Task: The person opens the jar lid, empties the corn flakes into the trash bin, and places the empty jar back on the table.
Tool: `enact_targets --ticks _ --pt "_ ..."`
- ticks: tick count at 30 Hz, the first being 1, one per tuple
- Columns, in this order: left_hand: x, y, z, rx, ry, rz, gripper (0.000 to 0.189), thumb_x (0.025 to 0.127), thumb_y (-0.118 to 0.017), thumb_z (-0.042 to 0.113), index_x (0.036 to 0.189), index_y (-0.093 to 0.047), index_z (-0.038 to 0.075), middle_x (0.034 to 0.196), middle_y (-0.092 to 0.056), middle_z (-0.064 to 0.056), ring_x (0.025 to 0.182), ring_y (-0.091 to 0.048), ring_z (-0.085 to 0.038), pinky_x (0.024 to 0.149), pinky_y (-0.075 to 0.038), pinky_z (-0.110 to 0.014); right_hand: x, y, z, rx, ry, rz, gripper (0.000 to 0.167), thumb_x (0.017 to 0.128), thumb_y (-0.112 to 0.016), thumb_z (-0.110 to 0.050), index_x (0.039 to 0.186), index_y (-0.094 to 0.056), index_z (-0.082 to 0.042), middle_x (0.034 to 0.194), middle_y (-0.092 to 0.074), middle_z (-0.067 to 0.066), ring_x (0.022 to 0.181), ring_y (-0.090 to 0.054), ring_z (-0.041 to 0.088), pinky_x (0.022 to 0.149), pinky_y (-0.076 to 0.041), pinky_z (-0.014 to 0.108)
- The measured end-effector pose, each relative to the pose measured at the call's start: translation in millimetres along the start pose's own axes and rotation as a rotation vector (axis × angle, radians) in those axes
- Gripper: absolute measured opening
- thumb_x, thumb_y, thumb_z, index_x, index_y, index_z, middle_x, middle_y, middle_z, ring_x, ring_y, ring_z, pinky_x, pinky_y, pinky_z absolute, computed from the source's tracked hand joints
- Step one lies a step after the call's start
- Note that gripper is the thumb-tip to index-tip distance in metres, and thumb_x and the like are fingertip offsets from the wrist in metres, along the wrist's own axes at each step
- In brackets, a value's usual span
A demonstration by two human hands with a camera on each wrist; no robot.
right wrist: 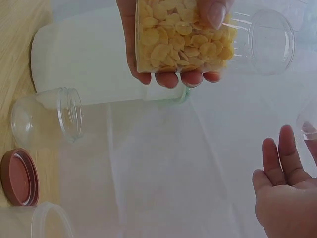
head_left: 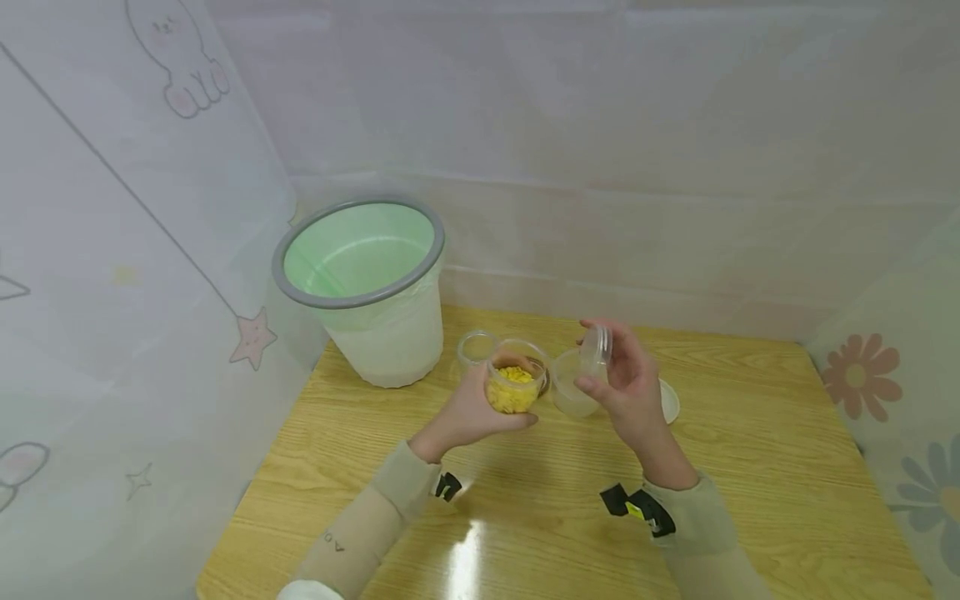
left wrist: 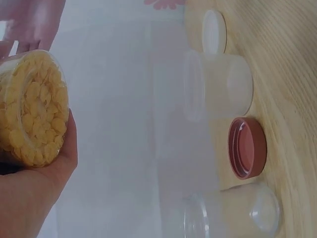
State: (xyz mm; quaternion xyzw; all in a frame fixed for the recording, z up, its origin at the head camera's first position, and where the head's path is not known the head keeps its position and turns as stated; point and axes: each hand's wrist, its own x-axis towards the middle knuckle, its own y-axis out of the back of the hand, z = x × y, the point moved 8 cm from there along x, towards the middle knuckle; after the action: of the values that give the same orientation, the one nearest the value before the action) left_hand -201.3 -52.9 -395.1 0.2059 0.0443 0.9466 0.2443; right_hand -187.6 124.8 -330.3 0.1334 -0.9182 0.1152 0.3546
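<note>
My left hand [head_left: 471,410] grips a clear jar of yellow flakes [head_left: 513,390] above the table; the flakes look like cornflakes and fill its lower part. In the right wrist view the fingers wrap round this jar [right wrist: 185,39]. To its right, my right hand [head_left: 636,390] pinches a clear round lid [head_left: 596,350] on edge between thumb and fingers, apart from the jar. Only a bit of that lid [right wrist: 308,119] shows at the right wrist view's edge. Behind the hands stand an open, cloudy plastic container [head_left: 570,392] and an open glass jar [head_left: 474,343].
A reddish-brown lid [left wrist: 249,148] lies between the glass jar and the cloudy container. One white lid [head_left: 670,402] rests right of the container. At the table's back left stands a large white bin [head_left: 393,342] with a grey rim. Patterned cloth walls [head_left: 600,233] border the wooden table [head_left: 540,517].
</note>
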Motion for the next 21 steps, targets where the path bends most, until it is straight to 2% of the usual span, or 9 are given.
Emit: enact_targets --ticks 2,7,9,12,15,21 --pt "-0.2 4.1 1.7 -0.010 0.010 0.013 0.057 0.072 -0.086 -0.003 0.121 -0.060 0.011 0.122 -0.064 -0.004 0.106 -0.063 -0.023 0.090 -0.053 -0.038 0.1 -1.1 0.4 0.006 0.003 -0.014 0.063 0.089 -0.081 -0.014 0.136 -0.050 0.014 0.116 -0.064 0.016 0.108 -0.060 0.026 0.106 -0.040 0.037" --pt "-2.5 16.5 8.2 0.039 0.009 0.063 0.061 0.069 -0.089 -0.003 0.123 -0.059 0.004 0.119 -0.064 -0.008 0.100 -0.062 -0.023 0.084 -0.055 -0.035 -0.4 -0.7 3.6 0.000 -0.015 -0.016 0.061 0.087 -0.080 -0.003 0.135 -0.048 0.017 0.107 -0.065 0.018 0.103 -0.063 0.025 0.107 -0.040 0.037" --pt "-4.2 22.8 10.8 0.069 0.000 0.095 0.064 0.068 -0.090 -0.002 0.124 -0.059 0.003 0.118 -0.064 -0.007 0.100 -0.061 -0.022 0.083 -0.054 -0.034 -1.3 0.7 5.5 -0.008 -0.030 -0.003 0.061 0.087 -0.081 -0.006 0.134 -0.050 0.017 0.111 -0.065 0.015 0.101 -0.062 0.021 0.103 -0.043 0.035" --pt "-6.6 31.1 14.5 0.087 -0.003 0.129 0.065 0.067 -0.093 0.000 0.123 -0.059 0.007 0.117 -0.064 -0.006 0.102 -0.060 -0.022 0.084 -0.053 -0.034 -3.3 2.4 7.3 -0.024 -0.046 0.011 0.056 0.088 -0.081 -0.009 0.131 -0.054 0.016 0.123 -0.064 0.012 0.106 -0.058 0.020 0.098 -0.045 0.031" --pt "-9.2 39.5 17.4 0.117 0.000 0.154 0.064 0.067 -0.095 0.006 0.120 -0.060 0.011 0.116 -0.064 -0.004 0.103 -0.060 -0.021 0.085 -0.053 -0.034 -5.9 3.4 8.7 -0.052 -0.073 0.020 0.050 0.089 -0.078 -0.004 0.130 -0.056 0.014 0.134 -0.062 0.011 0.115 -0.056 0.021 0.095 -0.045 0.028" --pt "-15.1 59.3 21.6 0.181 0.022 0.206 0.064 0.068 -0.096 0.012 0.120 -0.060 0.009 0.116 -0.064 -0.009 0.095 -0.059 -0.022 0.079 -0.053 -0.034 -10.4 5.4 12.7 -0.140 -0.149 0.039 0.049 0.083 -0.072 0.012 0.131 -0.060 0.009 0.133 -0.063 0.012 0.118 -0.055 0.023 0.093 -0.046 0.028"
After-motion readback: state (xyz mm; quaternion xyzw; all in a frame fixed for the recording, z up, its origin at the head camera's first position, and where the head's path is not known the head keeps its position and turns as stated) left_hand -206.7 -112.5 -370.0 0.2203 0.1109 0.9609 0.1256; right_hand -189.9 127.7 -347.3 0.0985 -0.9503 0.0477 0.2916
